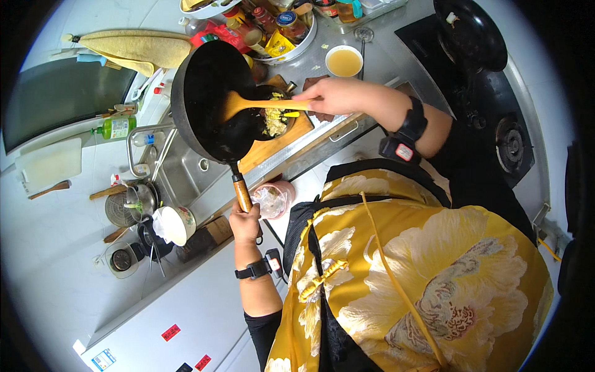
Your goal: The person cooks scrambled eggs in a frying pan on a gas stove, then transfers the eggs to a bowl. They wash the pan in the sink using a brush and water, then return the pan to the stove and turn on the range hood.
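My left hand (pixel 246 222) is closed around the wooden handle (pixel 242 192) of a black wok (pixel 204 93), which is tilted above the counter. In my right hand (pixel 338 96) is a wooden spatula (pixel 266 104), its broad end reaching inside the wok. Beside and partly behind the wok's rim sits a dark vessel (pixel 290 126) with pale, yellow and green chopped food (pixel 273 121) in it. It stands on a wooden board (pixel 304 129). The wok covers part of this vessel, and the wok's inside looks dark.
A bowl of yellowish liquid (pixel 344 62) stands beyond my right hand. Condiment jars (pixel 291 26) crowd a tray at the back. A sink (pixel 186 164) lies left, a stove (pixel 477 105) with a black pan (pixel 474 31) right. Below the counter is a pink bin (pixel 284 197).
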Action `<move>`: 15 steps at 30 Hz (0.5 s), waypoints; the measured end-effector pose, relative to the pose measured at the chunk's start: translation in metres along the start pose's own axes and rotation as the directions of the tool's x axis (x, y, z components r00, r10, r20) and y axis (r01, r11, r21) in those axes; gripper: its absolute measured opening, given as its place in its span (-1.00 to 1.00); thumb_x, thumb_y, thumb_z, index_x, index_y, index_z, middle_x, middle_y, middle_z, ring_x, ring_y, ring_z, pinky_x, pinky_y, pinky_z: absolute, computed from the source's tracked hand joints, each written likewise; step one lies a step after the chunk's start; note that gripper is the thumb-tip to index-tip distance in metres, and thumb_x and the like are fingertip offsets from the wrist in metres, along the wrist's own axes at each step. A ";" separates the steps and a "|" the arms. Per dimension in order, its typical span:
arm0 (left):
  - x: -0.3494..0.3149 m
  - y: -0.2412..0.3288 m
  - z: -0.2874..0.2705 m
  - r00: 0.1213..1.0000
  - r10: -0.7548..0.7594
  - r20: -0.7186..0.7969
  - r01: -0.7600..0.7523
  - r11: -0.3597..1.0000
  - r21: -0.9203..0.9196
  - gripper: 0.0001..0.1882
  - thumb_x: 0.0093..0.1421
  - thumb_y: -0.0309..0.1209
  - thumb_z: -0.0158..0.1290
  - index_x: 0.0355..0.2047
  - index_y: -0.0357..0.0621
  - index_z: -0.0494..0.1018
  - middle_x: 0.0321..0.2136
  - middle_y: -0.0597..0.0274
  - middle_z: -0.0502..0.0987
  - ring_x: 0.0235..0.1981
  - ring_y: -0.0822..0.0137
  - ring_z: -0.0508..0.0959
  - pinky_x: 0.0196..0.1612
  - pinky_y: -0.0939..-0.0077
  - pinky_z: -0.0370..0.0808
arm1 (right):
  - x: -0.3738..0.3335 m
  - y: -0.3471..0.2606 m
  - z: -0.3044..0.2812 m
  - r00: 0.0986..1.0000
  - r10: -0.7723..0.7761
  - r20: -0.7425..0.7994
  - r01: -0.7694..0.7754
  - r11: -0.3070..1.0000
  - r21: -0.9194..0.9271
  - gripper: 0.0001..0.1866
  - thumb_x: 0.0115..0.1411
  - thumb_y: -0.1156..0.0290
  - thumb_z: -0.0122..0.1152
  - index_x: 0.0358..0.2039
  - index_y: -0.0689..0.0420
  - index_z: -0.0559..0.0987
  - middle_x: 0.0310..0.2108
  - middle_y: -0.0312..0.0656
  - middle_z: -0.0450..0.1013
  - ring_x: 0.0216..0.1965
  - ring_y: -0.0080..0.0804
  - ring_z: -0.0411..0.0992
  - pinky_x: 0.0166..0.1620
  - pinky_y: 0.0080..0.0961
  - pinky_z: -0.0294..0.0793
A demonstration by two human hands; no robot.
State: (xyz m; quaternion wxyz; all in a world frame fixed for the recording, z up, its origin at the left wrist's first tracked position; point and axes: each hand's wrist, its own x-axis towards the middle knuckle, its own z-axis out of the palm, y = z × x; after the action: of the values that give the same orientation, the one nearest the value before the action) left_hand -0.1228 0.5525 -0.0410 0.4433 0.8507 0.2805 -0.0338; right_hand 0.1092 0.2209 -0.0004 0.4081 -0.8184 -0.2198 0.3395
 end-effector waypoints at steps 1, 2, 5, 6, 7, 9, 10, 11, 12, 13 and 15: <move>-0.001 0.002 -0.001 1.000 -0.027 -0.005 0.027 1.000 0.016 -0.75 0.00 -0.43 0.16 -0.34 -0.32 0.43 -0.58 0.22 0.50 -0.57 0.44 0.46 -0.45 0.52 0.43 | 0.009 0.006 0.006 0.998 -0.061 0.026 0.057 0.990 0.127 -0.59 0.28 0.33 -0.04 0.14 -0.23 0.42 -0.60 -0.30 0.43 -0.67 -0.58 0.32 -0.60 -0.58 0.31; -0.002 0.003 -0.002 0.999 -0.039 -0.005 0.039 0.999 0.020 -0.75 0.00 -0.44 0.15 -0.33 -0.32 0.42 -0.58 0.23 0.49 -0.58 0.44 0.45 -0.45 0.52 0.42 | 0.019 0.015 0.011 0.997 -0.064 0.037 0.058 0.989 0.136 -0.59 0.29 0.34 -0.04 0.15 -0.21 0.41 -0.65 -0.37 0.35 -0.70 -0.66 0.23 -0.67 -0.65 0.23; -0.005 0.006 -0.004 0.999 -0.030 0.033 0.032 0.997 -0.076 -0.77 0.02 -0.49 0.14 -0.30 -0.30 0.40 -0.58 0.30 0.46 -0.62 0.48 0.43 -0.52 0.59 0.39 | 0.038 0.044 0.015 0.982 -0.014 0.190 -0.004 0.996 0.094 -0.59 0.29 0.34 -0.04 0.16 -0.19 0.40 -0.66 -0.36 0.35 -0.74 -0.65 0.19 -0.68 -0.66 0.22; -0.006 0.007 -0.006 0.999 -0.024 0.042 0.028 0.996 -0.087 -0.77 0.03 -0.51 0.13 -0.29 -0.30 0.39 -0.58 0.31 0.45 -0.64 0.49 0.43 -0.54 0.61 0.38 | 0.038 0.055 0.009 0.967 -0.046 0.249 0.007 0.988 0.156 -0.57 0.28 0.33 -0.01 0.17 -0.18 0.39 -0.67 -0.37 0.32 -0.76 -0.65 0.16 -0.70 -0.65 0.19; -0.005 0.009 -0.007 0.998 -0.009 0.056 0.015 0.994 -0.112 -0.77 0.04 -0.52 0.13 -0.29 -0.29 0.38 -0.57 0.32 0.43 -0.65 0.51 0.42 -0.57 0.64 0.37 | 0.038 0.064 0.001 0.974 -0.029 0.224 0.012 0.997 0.076 -0.58 0.28 0.34 0.00 0.17 -0.17 0.39 -0.63 -0.35 0.37 -0.71 -0.62 0.22 -0.65 -0.62 0.24; -0.006 0.011 -0.009 0.997 -0.038 0.065 0.044 0.995 -0.093 -0.77 0.05 -0.52 0.13 -0.28 -0.30 0.38 -0.58 0.32 0.43 -0.65 0.50 0.42 -0.56 0.64 0.38 | 0.037 0.075 -0.014 0.976 0.075 0.206 -0.053 0.992 -0.110 -0.58 0.27 0.34 0.01 0.16 -0.13 0.40 -0.56 -0.30 0.46 -0.63 -0.57 0.34 -0.55 -0.55 0.36; -0.006 0.012 -0.009 0.997 -0.047 0.065 0.052 0.995 -0.084 -0.77 0.05 -0.52 0.13 -0.28 -0.30 0.38 -0.58 0.32 0.43 -0.65 0.50 0.43 -0.56 0.64 0.38 | 0.040 0.075 -0.016 0.996 -0.019 0.092 0.042 0.963 -0.264 -0.59 0.26 0.32 0.04 0.13 -0.12 0.43 -0.34 -0.19 0.56 -0.36 -0.43 0.48 -0.28 -0.46 0.45; -0.009 0.011 -0.008 0.994 -0.086 0.067 0.091 0.993 -0.071 -0.77 0.05 -0.52 0.13 -0.28 -0.30 0.38 -0.58 0.32 0.43 -0.64 0.50 0.43 -0.56 0.64 0.38 | 0.039 0.074 -0.018 0.992 -0.101 0.071 0.114 0.971 -0.210 -0.60 0.25 0.31 0.05 0.12 -0.13 0.44 -0.28 -0.18 0.55 -0.30 -0.39 0.48 -0.21 -0.44 0.43; -0.008 0.012 -0.008 0.993 -0.085 0.077 0.090 0.994 -0.064 -0.77 0.05 -0.52 0.13 -0.29 -0.30 0.38 -0.57 0.31 0.43 -0.65 0.49 0.42 -0.57 0.63 0.38 | 0.040 0.069 -0.018 0.993 -0.119 0.012 0.119 0.974 -0.194 -0.61 0.25 0.29 0.05 0.11 -0.14 0.45 -0.21 -0.17 0.55 -0.23 -0.34 0.48 -0.14 -0.42 0.41; -0.009 0.012 -0.006 0.995 -0.059 0.077 0.064 0.996 -0.058 -0.77 0.04 -0.51 0.14 -0.29 -0.30 0.39 -0.57 0.31 0.44 -0.65 0.49 0.42 -0.57 0.63 0.38 | 0.039 0.064 -0.017 0.992 -0.101 -0.073 0.085 0.977 -0.196 -0.62 0.25 0.28 0.06 0.10 -0.15 0.47 -0.15 -0.16 0.54 -0.16 -0.30 0.48 -0.07 -0.40 0.39; -0.008 0.011 -0.005 0.996 -0.052 0.065 0.056 0.997 -0.047 -0.77 0.04 -0.51 0.14 -0.30 -0.30 0.39 -0.57 0.30 0.44 -0.65 0.49 0.42 -0.57 0.62 0.38 | 0.035 0.050 -0.011 0.993 0.015 -0.113 -0.052 0.943 -0.327 -0.64 0.23 0.23 0.08 0.06 -0.22 0.50 -0.17 -0.19 0.54 -0.18 -0.25 0.49 -0.10 -0.39 0.42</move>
State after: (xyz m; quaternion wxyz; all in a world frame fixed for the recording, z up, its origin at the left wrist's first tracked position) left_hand -0.1249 0.5474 -0.0270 0.4716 0.8302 0.2899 -0.0660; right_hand 0.1450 0.2082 -0.0496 0.2711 -0.8961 -0.2369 0.2596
